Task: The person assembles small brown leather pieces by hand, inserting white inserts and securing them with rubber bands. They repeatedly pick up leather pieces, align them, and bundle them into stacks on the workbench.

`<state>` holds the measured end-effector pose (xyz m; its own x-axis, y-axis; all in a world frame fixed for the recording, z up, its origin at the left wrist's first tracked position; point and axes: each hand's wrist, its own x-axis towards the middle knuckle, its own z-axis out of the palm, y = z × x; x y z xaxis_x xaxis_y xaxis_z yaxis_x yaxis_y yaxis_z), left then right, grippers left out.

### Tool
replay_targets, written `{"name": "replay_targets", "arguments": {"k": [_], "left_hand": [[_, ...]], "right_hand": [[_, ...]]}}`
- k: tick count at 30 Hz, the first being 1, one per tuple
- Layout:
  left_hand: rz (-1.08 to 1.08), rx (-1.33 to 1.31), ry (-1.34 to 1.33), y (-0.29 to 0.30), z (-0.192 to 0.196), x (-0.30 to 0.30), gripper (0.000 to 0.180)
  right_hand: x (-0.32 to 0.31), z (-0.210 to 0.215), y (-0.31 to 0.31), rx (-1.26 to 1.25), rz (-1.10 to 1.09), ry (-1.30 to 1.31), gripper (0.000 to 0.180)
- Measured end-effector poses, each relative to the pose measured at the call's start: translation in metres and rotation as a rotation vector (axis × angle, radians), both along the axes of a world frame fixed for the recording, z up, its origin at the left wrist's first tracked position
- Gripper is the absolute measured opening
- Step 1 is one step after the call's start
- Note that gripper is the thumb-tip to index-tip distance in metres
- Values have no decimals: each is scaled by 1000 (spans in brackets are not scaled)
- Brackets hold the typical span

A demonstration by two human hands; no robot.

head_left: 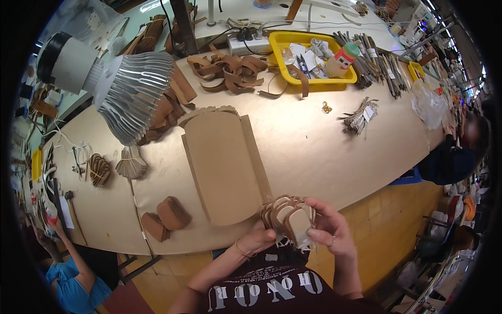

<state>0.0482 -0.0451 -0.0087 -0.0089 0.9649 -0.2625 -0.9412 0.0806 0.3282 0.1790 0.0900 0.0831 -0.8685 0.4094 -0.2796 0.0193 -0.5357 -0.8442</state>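
Note:
At the table's near edge I hold up a fanned stack of small leather pieces (293, 219) with rounded ends, brown at the edges and pale on their faces. My left hand (256, 238) grips the stack from its left side, thumb on top. On the right side my right hand (330, 227) has its fingers and thumb closed round the same stack. Just beyond my hands lies a long tan board (225, 167) with rounded ends. Two small stacks of brown leather pieces (174, 213) rest on the table to the left.
A large ribbed metal lamp (133, 89) hangs over the left. Brown leather strips (227, 70) lie at the back beside a yellow tray (319, 81) holding a green-capped bottle (342, 60). Bundled strips (360, 116) sit at right. Co-workers (78, 282) are at both sides.

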Motion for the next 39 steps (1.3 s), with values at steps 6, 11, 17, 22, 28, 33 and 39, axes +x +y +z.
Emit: {"name": "replay_targets", "arguments": {"k": [6,11,17,22,28,33,39], "left_hand": [[61,192,-60,18,4,0,100],[-17,118,-147,6,11,-1,99],[-113,101,-144,-14,7,-1,92],[-156,98,-46,-31,0,8,81],[-111,-37,-317,-34,7,3,72],[-12,-84,-264,-13,17,5,59],[101,-49,-276,1,18,0,56]], "right_hand": [[0,7,-2,629,198,-195,63],[1,21,0,1039,287,-330,70],[-6,36,2,832,259,-153,81],[-27,26,0,1094,545,-100,76],[-33,8,-3,967,285,4,65],[-21,1,-10,1007,20,98,63],[-12,2,-9,678,-221,217,56]]}}
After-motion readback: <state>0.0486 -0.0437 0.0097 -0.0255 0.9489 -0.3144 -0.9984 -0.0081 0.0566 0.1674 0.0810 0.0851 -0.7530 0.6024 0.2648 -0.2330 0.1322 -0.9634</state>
